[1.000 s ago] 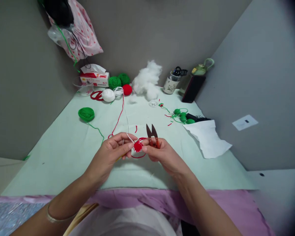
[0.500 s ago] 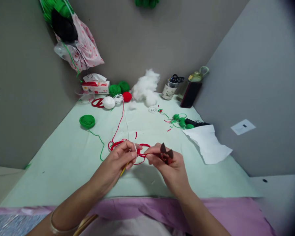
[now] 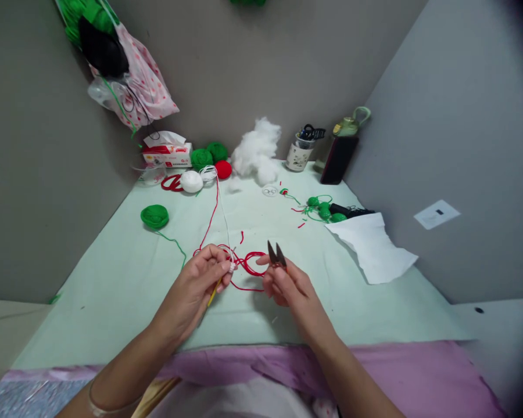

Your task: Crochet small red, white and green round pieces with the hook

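Note:
My left hand (image 3: pixel 200 281) is closed in a pinch on a small white piece with red yarn and a yellow crochet hook (image 3: pixel 214 292) that pokes out below the fingers. My right hand (image 3: pixel 285 284) is closed round small thread snips (image 3: pixel 276 255), whose dark blades point up and away. Loops of red yarn (image 3: pixel 248 264) lie on the pale green table (image 3: pixel 113 273) between the two hands. A red strand and a white strand run from the left hand back to the yarn balls at the far edge.
A green yarn ball (image 3: pixel 154 216) lies at the left. White (image 3: pixel 192 181), red (image 3: pixel 223 169) and green (image 3: pixel 201 158) balls, a tissue box (image 3: pixel 167 153), stuffing (image 3: pixel 257 152), a cup (image 3: pixel 299 154) and a bottle (image 3: pixel 340 152) line the back. White paper (image 3: pixel 372 247) and small green pieces (image 3: pixel 325 210) lie right.
The red piece that both hands held up has come down; red yarn now lies in loops on the table. My right hand turned the snips, blades pointing up again.

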`<state>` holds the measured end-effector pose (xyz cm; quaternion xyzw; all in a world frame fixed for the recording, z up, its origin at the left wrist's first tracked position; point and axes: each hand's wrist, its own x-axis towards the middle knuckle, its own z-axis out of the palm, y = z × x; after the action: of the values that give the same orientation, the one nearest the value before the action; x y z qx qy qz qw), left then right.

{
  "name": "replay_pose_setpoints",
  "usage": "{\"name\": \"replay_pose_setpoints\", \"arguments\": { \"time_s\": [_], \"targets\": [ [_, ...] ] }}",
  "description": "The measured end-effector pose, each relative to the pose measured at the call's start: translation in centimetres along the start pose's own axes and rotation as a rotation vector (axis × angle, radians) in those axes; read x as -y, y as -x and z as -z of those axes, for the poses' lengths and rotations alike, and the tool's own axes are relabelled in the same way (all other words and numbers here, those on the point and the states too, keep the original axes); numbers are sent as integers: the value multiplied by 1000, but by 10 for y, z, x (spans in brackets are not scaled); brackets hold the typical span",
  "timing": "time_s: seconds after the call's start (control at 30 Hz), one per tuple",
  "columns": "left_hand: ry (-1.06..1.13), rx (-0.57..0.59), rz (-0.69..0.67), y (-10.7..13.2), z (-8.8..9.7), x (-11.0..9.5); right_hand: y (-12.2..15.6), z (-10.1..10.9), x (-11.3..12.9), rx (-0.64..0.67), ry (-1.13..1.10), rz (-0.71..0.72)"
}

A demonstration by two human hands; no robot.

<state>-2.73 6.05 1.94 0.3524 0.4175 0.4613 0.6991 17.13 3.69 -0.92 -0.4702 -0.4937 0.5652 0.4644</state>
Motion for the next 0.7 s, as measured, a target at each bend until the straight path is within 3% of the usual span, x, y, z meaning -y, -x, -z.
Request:
{"name": "replay_pose_setpoints", "arguments": {
  "time_s": [0.2,0.7],
  "targets": [
    [-7,-93,-89,4,-2,0,13,-7,2,117,121,-18],
    [71,-8,-28,6,-5,6,2,-10,3,124,144,39]
  ]
}}
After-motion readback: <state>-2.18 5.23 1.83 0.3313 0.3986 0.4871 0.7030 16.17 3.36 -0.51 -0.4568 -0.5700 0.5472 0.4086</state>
